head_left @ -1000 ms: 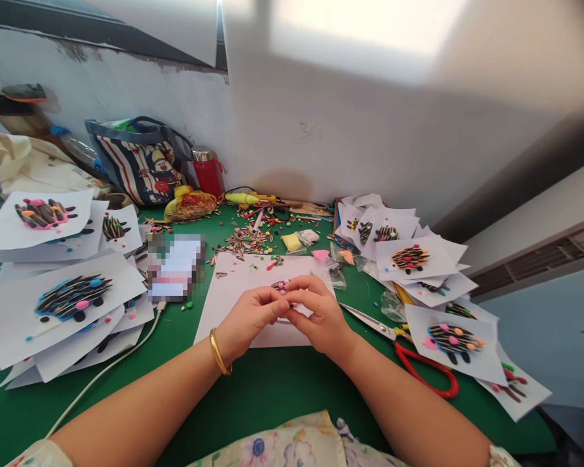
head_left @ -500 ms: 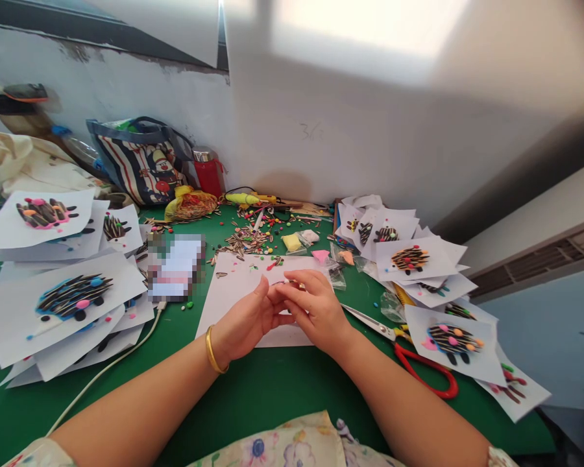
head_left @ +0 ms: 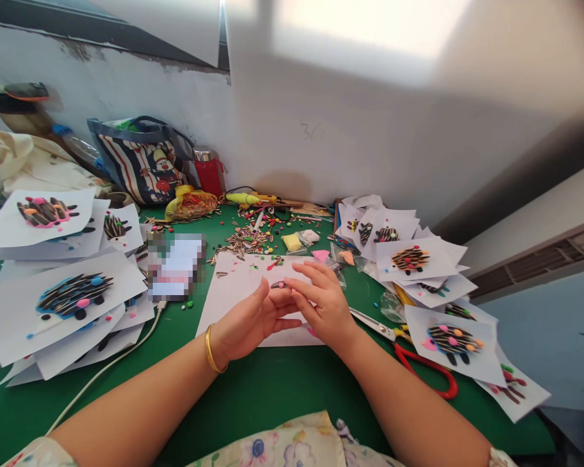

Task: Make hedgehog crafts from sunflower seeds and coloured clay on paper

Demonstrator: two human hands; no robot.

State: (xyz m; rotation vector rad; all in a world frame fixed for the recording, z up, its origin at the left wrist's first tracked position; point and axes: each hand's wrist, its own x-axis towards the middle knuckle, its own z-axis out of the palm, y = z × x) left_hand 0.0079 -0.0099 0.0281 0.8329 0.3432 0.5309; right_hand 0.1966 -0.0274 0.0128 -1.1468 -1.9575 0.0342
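Observation:
My left hand (head_left: 248, 321) and my right hand (head_left: 324, 301) meet over a white sheet (head_left: 228, 295) on the green table (head_left: 272, 389). Both have their fingers stretched out. The left palm is turned up and inward, and the right fingers lie flat across the left fingertips. Whether anything sits between them is hidden. Just beyond the fingertips a small dark seed piece with a pink dot (head_left: 278, 284) lies on the sheet. A gold bangle (head_left: 208, 349) is on my left wrist.
Red-handled scissors (head_left: 421, 370) lie right of my right hand. Stacks of paper with seed-and-clay hedgehogs stand at the left (head_left: 73, 295) and right (head_left: 411, 259). Loose sunflower seeds (head_left: 246, 240), yellow clay (head_left: 291, 242), a striped bag (head_left: 139, 162), a red flask (head_left: 209, 172) and a white cable (head_left: 111, 363) lie around.
Both hands went from a fingertip pinch to flat, stretched fingers laid against each other. The right hand slid slightly right, uncovering the small seed piece on the sheet.

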